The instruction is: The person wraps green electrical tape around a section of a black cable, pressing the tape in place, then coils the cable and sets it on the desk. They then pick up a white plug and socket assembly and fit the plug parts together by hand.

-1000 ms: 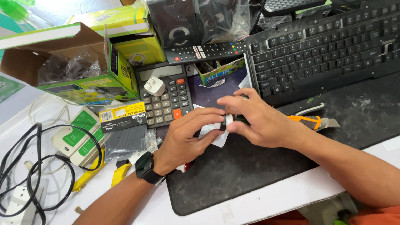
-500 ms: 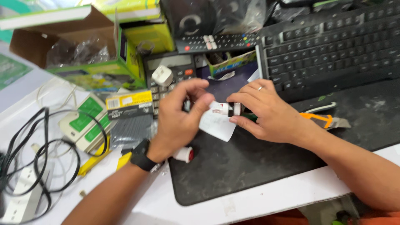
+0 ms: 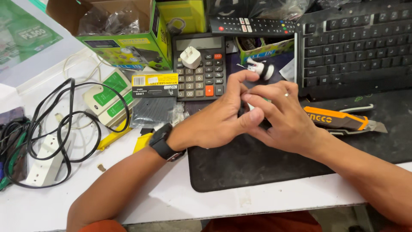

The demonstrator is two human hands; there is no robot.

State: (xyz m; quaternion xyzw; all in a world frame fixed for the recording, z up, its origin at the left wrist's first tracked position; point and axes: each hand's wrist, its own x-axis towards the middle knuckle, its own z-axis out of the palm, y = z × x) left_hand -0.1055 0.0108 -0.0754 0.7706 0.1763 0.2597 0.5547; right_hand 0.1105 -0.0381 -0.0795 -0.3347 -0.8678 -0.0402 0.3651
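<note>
My left hand (image 3: 214,122) and right hand (image 3: 285,118) were pressed together over the black mat (image 3: 257,167), fingertips bunched around something small. Both grips were closed, but my own fingers hid nearly all of it; only a sliver of pale material (image 3: 267,100) showed between them, so I could not tell exactly what I held or how firmly. It sat at the meeting of thumbs and forefingers, just above the mat.

With so little of the piece gripped, I judged it could slip out, and on that crowded surface a small part would be hard to find again. Just beyond my knuckles lay a small white fitting with a dark band (image 3: 259,68), near enough that a jerk of the hand could knock it towards the calculator (image 3: 199,83), where a white plug adapter (image 3: 190,57) sat loose on the keys. The orange utility knife (image 3: 339,121) lay just beside my right wrist, its blade end pointing away; a careless sweep of that forearm might have caught it. On the left, the black cable (image 3: 64,124) coiled well apart from my wristwatch (image 3: 165,143) and seemed no threat
</note>
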